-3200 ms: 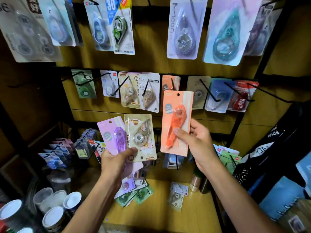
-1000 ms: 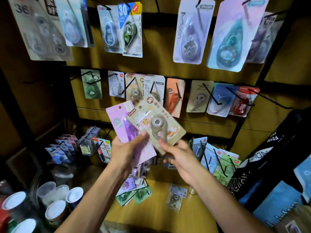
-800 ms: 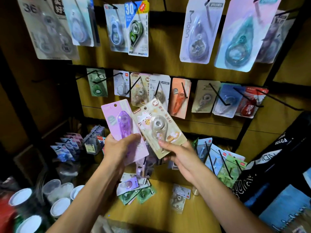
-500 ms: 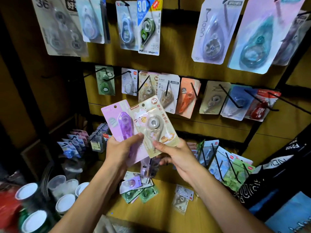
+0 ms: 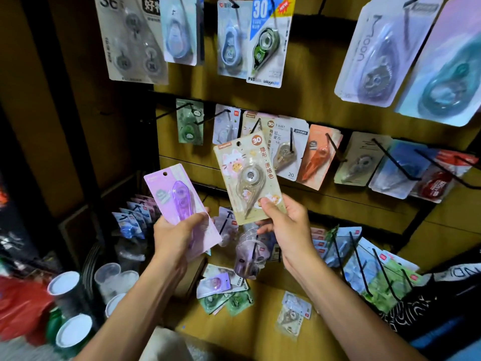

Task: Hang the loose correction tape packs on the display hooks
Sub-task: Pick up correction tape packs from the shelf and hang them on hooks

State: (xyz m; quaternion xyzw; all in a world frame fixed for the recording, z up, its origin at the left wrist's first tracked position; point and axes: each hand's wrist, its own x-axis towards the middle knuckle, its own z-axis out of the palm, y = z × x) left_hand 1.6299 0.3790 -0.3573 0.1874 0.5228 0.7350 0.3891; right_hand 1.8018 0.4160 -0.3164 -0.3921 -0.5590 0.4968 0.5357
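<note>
1. Head view shows the right hand (image 5: 283,225) with its grip clamped on the bottom edge of a beige pack (image 5: 248,178), thumb on the front and fingers behind; the pack stands nearly upright, its hang hole at 12 o'clock.
2. Off at 9 o'clock from it, the left hand (image 5: 179,235) has its grip closed round the lower half of a purple pack (image 5: 179,201), which tilts toward 11 o'clock.
3. Neither held pack touches a hook. At 12 o'clock from the beige pack, just beyond it, a matching beige pack hangs on the middle-row hook (image 5: 257,125), the likely target.
4. The hooks of the top, middle and lower rows already carry packs, an orange pack (image 5: 318,157) among them, at 2 o'clock from the right hand.
5. Left to hang, as I judge it: both held packs, plus the loose packs (image 5: 223,290) lying on the worktop (image 5: 260,332) at 6 o'clock below the hands.
</note>
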